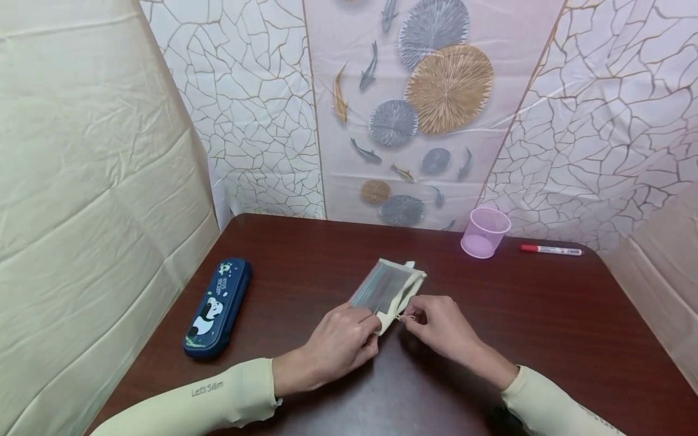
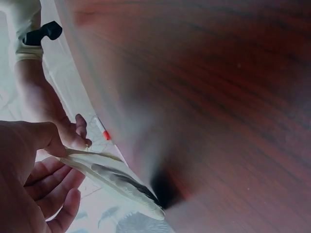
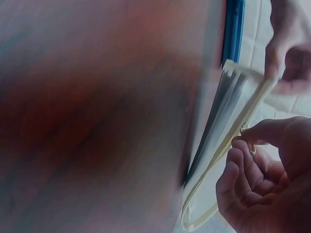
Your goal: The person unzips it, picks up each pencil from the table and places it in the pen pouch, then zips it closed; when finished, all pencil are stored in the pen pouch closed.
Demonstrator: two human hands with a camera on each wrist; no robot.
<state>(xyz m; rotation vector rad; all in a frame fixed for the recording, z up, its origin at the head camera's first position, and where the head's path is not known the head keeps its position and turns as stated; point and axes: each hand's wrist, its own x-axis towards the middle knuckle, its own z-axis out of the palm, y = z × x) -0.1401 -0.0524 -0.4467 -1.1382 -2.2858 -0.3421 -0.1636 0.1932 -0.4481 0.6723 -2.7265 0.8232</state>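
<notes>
A small see-through zip pouch (image 1: pixel 376 287) with cream edging lies tilted mid-table, and something pale bluish shows through its side. Its zipped edge gapes along the far part, also visible in the left wrist view, where the pouch (image 2: pixel 116 179) appears edge-on. My left hand (image 1: pixel 345 336) grips the pouch's near corner between thumb and fingers. At the zipped edge, my right hand (image 1: pixel 443 324) pinches the zipper pull (image 3: pixel 244 129) between thumb and index finger; the other fingers curl beneath. A white bit (image 1: pixel 410 264) pokes out beyond the pouch's far side.
To the left lies a dark blue panda pencil case (image 1: pixel 217 309). A pink translucent cup (image 1: pixel 485 234) stands at the back right, beside a red-capped white marker (image 1: pixel 552 249). The brown table (image 1: pixel 305 254) ends at a patterned curtain behind.
</notes>
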